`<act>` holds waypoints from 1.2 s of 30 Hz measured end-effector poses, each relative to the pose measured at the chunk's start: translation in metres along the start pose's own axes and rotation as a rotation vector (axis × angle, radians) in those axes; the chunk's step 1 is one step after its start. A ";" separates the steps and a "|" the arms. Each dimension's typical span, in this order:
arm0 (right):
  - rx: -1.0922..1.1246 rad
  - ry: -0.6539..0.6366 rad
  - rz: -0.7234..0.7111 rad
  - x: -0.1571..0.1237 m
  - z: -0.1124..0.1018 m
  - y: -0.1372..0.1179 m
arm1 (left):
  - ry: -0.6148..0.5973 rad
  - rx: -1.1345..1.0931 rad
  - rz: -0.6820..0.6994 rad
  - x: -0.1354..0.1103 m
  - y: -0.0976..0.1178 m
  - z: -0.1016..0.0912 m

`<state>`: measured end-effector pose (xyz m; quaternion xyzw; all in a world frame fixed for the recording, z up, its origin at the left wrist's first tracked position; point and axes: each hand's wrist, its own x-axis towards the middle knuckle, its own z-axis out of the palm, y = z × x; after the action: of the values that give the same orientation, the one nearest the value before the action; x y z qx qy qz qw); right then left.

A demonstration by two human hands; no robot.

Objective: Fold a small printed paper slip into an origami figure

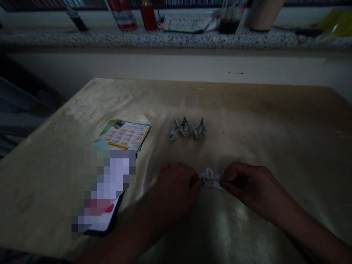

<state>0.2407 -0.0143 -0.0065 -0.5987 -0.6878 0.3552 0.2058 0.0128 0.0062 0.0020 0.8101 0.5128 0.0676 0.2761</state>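
1. Though the room is dim, the desk (275, 128) shows a pale, faintly shiny covering, and behind it a speckled stone ledge (165, 38) runs along the wall.
2. On the near part of the desk, the left hand (176, 187) and the right hand (247, 185) meet over a small folded paper piece (210, 178). Each hand's grip is pinched tight on one end of it, left end and right end, low against the covering.
3. Beyond the hands, three finished paper folds (186, 127) stand in a short row, close together.
4. Left of them lies a printed leaflet (122, 135), flat, and nearer the edge a phone (106, 223), partly overlapping the leaflet's lower corner.
5. Nothing lies between the hands and the row of folds.
6. On the ledge stand a red jar (147, 16), a pale cup (265, 14) and a dark glass (229, 22), all cut off at the top edge.
7. The phone's screen is blurred out, the leaflet's print is too small to read, and the fingertips are lost in shadow.
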 end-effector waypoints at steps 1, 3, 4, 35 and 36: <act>-0.006 0.004 0.014 0.000 0.000 0.000 | -0.002 0.001 -0.003 0.001 0.000 0.000; -0.019 0.015 0.033 0.000 0.000 0.000 | -0.017 0.003 -0.002 0.003 0.000 -0.002; -0.024 0.017 0.036 0.000 0.000 0.000 | -0.027 0.003 0.001 0.004 0.000 -0.002; -0.469 0.091 0.021 -0.001 0.006 -0.012 | -0.061 0.151 -0.016 0.006 0.003 -0.010; -0.462 0.093 0.018 -0.002 0.003 -0.008 | -0.061 0.161 -0.024 0.006 0.002 -0.012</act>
<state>0.2330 -0.0170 -0.0022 -0.6515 -0.7353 0.1623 0.0918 0.0127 0.0152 0.0122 0.8251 0.5176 -0.0018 0.2263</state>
